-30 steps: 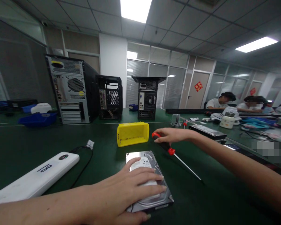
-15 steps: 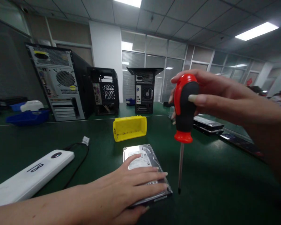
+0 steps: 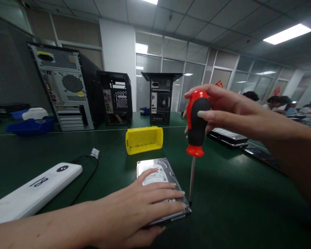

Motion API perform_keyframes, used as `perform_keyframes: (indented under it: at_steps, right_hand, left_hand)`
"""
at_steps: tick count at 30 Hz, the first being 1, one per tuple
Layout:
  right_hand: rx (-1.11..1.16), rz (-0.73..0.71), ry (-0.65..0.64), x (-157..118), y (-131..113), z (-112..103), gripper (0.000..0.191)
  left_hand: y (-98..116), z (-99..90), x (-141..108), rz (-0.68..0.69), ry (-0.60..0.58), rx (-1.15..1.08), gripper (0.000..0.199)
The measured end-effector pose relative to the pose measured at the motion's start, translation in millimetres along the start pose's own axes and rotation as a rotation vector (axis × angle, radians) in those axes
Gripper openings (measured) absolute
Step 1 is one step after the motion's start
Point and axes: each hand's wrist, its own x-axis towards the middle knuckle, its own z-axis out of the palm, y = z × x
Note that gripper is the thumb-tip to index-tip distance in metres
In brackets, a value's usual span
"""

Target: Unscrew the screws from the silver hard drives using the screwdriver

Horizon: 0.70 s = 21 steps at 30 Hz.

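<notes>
Head view: our L hand (image 3: 150, 207) lies spread over the hard drive (image 3: 159, 173), palm down, fingers across its top & label, thumb side toward the far edge; it's pressed on it, not wrapped round. Drive sits flat on the green table (image 3: 223, 214), in front of us, nearer than the yellow bin (image 3: 144, 141). Our R hand (image 3: 223, 107) grips the red/black screwdriver (image 3: 198, 121) by its handle, fingers closed round it, shaft pointing down, approx. upright w/ a slight tilt. Its tip is at the drive's near R corner; can't tell if it's touching. Bin's on its side, open toward us, small dark bits inside. White no. 18 device (image 3: 38, 188) on our L, w/ black cable (image 3: 89, 178) & white tag beside it. More drives (image 3: 229, 136) stacked on our R, partly behind the R hand. PC cases (image 3: 64, 86) stand at the back.
</notes>
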Motion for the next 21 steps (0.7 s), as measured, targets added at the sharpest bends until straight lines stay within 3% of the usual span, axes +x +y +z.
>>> perform_keyframes:
  at_steps: [21]
  right_hand:
    - [-0.008,-0.002,-0.033,0.3,0.9,0.9,0.037]
  left_hand:
    - [5.7,0.0,2.2,-0.010,-0.032,0.060,0.051]
